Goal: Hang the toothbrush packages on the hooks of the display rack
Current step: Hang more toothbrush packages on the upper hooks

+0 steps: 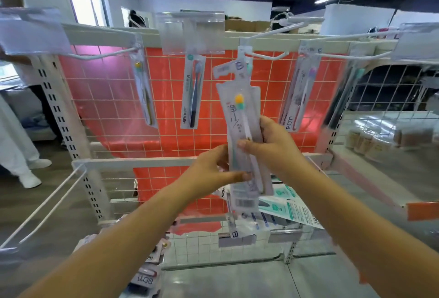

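Both hands hold a white toothbrush package [237,117] with a yellow-and-green brush head upright in front of the rack. My left hand [213,171] pinches its lower part. My right hand [268,145] grips its right side, with another package behind it. The package's hanging tab sits just below and left of the white middle hook [268,56], where a package with a green brush [247,60] hangs. More packages hang at left [143,88], centre-left [193,93] and right [300,88].
The rack has a white wire grid [166,107] over a red backing. Long empty hooks [45,205] jut out at lower left. Loose toothbrush packages [280,212] lie on the lower shelf. A person in white [16,131] stands at far left. Jars [375,140] sit on a shelf at right.
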Action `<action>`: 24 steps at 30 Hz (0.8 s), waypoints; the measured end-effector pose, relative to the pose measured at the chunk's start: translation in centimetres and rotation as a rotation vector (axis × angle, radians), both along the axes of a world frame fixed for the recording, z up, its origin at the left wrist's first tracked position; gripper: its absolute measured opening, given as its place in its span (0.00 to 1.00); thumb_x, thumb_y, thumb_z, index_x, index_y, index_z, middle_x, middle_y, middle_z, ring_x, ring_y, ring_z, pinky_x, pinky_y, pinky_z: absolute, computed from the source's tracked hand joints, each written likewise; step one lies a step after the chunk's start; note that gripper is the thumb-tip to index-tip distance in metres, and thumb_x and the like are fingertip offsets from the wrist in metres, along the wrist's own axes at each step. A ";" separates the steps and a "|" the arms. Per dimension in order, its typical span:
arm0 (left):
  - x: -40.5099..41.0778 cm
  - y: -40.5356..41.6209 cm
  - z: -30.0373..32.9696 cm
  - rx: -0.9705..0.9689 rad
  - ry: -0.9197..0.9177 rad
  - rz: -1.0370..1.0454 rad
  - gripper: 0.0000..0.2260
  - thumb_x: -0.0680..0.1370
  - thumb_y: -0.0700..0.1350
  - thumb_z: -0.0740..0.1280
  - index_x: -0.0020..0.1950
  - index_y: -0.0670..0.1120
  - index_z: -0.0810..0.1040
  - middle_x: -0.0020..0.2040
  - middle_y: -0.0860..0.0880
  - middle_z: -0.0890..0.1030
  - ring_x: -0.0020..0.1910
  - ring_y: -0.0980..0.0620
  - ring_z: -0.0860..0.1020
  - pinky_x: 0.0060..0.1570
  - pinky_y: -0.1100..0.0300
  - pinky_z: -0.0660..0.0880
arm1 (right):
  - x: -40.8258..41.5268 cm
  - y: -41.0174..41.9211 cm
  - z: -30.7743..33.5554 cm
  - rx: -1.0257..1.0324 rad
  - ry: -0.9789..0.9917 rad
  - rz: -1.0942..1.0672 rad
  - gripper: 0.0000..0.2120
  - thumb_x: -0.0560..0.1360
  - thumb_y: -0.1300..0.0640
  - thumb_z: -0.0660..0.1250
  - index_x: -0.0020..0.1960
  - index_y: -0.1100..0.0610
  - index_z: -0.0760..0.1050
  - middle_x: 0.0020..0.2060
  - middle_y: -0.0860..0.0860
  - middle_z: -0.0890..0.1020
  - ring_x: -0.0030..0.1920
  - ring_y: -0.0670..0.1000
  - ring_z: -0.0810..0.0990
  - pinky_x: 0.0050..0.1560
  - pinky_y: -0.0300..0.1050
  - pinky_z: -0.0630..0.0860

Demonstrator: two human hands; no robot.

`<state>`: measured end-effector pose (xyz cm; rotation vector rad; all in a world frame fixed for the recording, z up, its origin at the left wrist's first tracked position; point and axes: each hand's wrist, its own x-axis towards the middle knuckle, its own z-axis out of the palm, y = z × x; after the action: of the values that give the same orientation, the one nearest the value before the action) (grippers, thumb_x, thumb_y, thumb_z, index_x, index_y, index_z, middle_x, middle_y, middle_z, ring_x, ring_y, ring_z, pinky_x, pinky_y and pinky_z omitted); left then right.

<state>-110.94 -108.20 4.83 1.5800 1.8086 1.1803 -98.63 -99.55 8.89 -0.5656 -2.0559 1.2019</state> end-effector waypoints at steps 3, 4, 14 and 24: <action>1.5 -0.4 -0.2 0.082 -0.150 0.011 0.29 0.65 0.51 0.76 0.63 0.55 0.70 0.55 0.58 0.80 0.52 0.62 0.79 0.52 0.62 0.77 | -0.3 -0.5 -0.5 -0.238 0.157 -0.001 0.16 0.71 0.67 0.70 0.57 0.58 0.73 0.46 0.54 0.83 0.47 0.53 0.82 0.47 0.49 0.80; 1.9 -0.5 -0.3 0.110 -0.190 0.036 0.29 0.65 0.49 0.77 0.63 0.54 0.70 0.55 0.57 0.80 0.52 0.61 0.79 0.53 0.61 0.77 | -0.4 -0.7 -0.7 -0.288 0.201 -0.002 0.18 0.70 0.68 0.70 0.58 0.59 0.73 0.47 0.55 0.83 0.47 0.53 0.83 0.46 0.48 0.79; 1.8 -1.5 -0.8 0.155 -0.511 0.087 0.19 0.72 0.35 0.71 0.60 0.48 0.72 0.52 0.46 0.83 0.49 0.51 0.82 0.48 0.56 0.80 | -0.1 -1.3 -2.2 -0.633 0.326 0.155 0.18 0.68 0.74 0.66 0.55 0.60 0.75 0.43 0.56 0.84 0.43 0.56 0.84 0.41 0.51 0.82; 1.2 -2.4 -1.5 0.097 -0.636 0.101 0.17 0.71 0.33 0.71 0.57 0.42 0.74 0.47 0.45 0.84 0.45 0.48 0.84 0.42 0.56 0.80 | -1.1 -3.8 -6.6 -1.039 0.331 0.308 0.16 0.73 0.56 0.61 0.59 0.60 0.75 0.49 0.59 0.84 0.46 0.57 0.84 0.44 0.52 0.82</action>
<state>-109.70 -110.62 3.31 0.9943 1.4307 1.6098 -99.69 -103.38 2.25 -0.4471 -1.1456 2.3639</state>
